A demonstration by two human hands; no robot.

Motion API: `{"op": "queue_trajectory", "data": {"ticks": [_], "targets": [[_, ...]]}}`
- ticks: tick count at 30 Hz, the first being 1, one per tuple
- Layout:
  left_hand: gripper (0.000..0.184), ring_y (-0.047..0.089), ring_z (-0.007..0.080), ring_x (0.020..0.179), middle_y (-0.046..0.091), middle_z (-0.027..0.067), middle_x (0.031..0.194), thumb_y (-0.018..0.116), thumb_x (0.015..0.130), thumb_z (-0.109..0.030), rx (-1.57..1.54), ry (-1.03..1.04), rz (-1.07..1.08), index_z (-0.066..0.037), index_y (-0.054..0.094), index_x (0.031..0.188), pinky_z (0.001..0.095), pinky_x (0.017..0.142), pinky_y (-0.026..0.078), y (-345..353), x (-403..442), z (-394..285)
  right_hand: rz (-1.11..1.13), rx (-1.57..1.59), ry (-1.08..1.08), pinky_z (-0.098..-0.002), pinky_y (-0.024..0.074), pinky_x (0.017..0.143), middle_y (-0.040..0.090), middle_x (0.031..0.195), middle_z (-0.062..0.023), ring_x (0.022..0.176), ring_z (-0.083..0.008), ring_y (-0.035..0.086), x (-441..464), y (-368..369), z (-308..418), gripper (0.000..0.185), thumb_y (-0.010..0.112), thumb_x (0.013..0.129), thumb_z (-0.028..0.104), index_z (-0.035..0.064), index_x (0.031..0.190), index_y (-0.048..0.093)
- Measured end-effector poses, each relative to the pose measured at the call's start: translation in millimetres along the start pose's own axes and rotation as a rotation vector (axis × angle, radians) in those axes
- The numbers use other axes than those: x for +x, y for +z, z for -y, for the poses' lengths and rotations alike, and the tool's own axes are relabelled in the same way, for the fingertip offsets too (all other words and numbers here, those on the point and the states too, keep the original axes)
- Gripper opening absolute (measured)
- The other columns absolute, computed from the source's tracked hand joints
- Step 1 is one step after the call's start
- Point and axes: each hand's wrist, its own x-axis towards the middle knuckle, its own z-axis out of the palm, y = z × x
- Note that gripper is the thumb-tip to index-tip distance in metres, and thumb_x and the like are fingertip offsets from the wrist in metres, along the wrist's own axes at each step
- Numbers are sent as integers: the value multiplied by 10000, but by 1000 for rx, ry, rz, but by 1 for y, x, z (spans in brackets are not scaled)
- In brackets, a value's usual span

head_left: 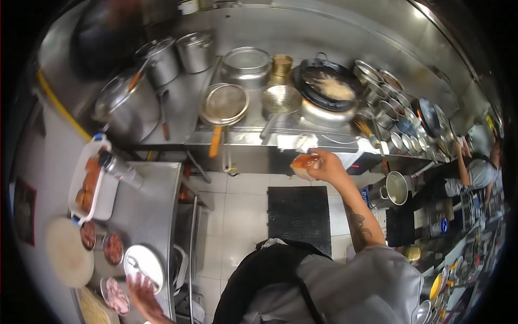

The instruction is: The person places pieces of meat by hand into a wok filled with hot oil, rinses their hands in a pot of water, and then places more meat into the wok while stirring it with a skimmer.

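Observation:
My right hand (pixel 326 166) is raised in front of the stove counter, its fingers wrapped round a small bowl (pixel 302 171) with something orange-red in it. At the lower left, my left hand (pixel 144 297) is slightly blurred, with its fingers apart at the edge of a white plate (pixel 141 255). A spoon (pixel 137 268) lies on that plate. Metal bowls of raw meat (pixel 113 249) stand beside the plate, and one with paler pieces (pixel 116 297) is close to my left hand.
A wok (pixel 333 89) with frying food stands on the stove, near strainers (pixel 226 102). Large pots (pixel 129 108) are at the back left. A white tray (pixel 108 197) holds orange pieces. At the right, a co-worker (pixel 477 170) stands by the counter. A black mat (pixel 298 216) covers part of the floor.

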Motion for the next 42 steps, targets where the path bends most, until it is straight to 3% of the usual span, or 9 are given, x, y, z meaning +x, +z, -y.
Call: {"op": "queue_trajectory", "data": {"ticks": [7, 12, 14, 22, 31, 34, 37, 40, 42], "targets": [[496, 628, 203, 750, 580, 175, 1121, 555, 889, -173, 101, -253, 410, -84, 365, 1338, 294, 634, 521, 221, 6, 54, -181, -160, 200, -389, 502, 810, 657, 959, -221, 908, -346, 638, 1, -105, -123, 588, 740, 597, 298, 5, 1095, 630], [444, 625, 174, 715, 619, 121, 1013, 549, 878, -150, 316, -343, 517, -97, 400, 1293, 276, 583, 501, 280, 50, 116, -279, -278, 245, -384, 509, 770, 664, 905, -207, 858, -330, 647, 49, -140, -181, 534, 739, 605, 299, 26, 1055, 649], [466, 619, 172, 697, 623, 105, 980, 563, 853, -132, 409, -392, 548, -97, 402, 1289, 281, 571, 491, 288, 73, 155, -318, -431, 174, -370, 516, 716, 670, 838, -182, 777, -311, 655, 81, -142, -200, 491, 735, 618, 306, 16, 1007, 658], [575, 622, 227, 651, 599, 156, 943, 582, 803, -108, 681, -627, 459, -58, 342, 1323, 326, 503, 492, 276, 117, 288, -344, -420, 342, -364, 513, 781, 678, 903, -181, 882, -318, 659, 261, -113, -225, 556, 751, 613, 454, 66, 1005, 678], [605, 617, 211, 619, 597, 156, 927, 594, 807, -118, 878, -721, 354, -48, 316, 1339, 313, 475, 492, 264, 142, 310, -424, -175, 511, -364, 471, 580, 644, 650, -168, 603, -243, 644, 426, -28, -261, 442, 748, 655, 410, -14, 750, 664], [575, 595, 182, 586, 615, 158, 900, 581, 805, -91, 839, -685, 323, -52, 342, 1327, 298, 437, 457, 269, 148, 318, -393, -73, 476, -361, 478, 606, 650, 672, -176, 643, -253, 654, 465, 11, -305, 412, 737, 679, 371, -26, 762, 663], [585, 567, 173, 549, 598, 124, 842, 598, 792, -104, 831, -698, 329, -58, 351, 1321, 291, 420, 426, 266, 142, 315, -411, -75, 277, -365, 500, 788, 667, 960, -229, 901, -320, 657, 463, -10, -248, 574, 720, 720, 408, -73, 1021, 636], [605, 567, 173, 547, 589, 112, 817, 620, 777, -127, 915, -783, 339, -62, 357, 1319, 295, 417, 420, 256, 134, 325, -540, -80, 138, -313, 509, 704, 648, 893, -140, 771, -186, 630, 413, -95, -167, 512, 744, 751, 343, 60, 1157, 614], [637, 559, 177, 536, 586, 108, 799, 649, 757, -161, 899, -792, 370, -55, 359, 1315, 310, 420, 420, 254, 130, 339, -683, -96, 41, -278, 515, 700, 599, 1059, -98, 858, -175, 619, 343, -160, -101, 456, 741, 779, 253, 91, 1177, 587]]}}
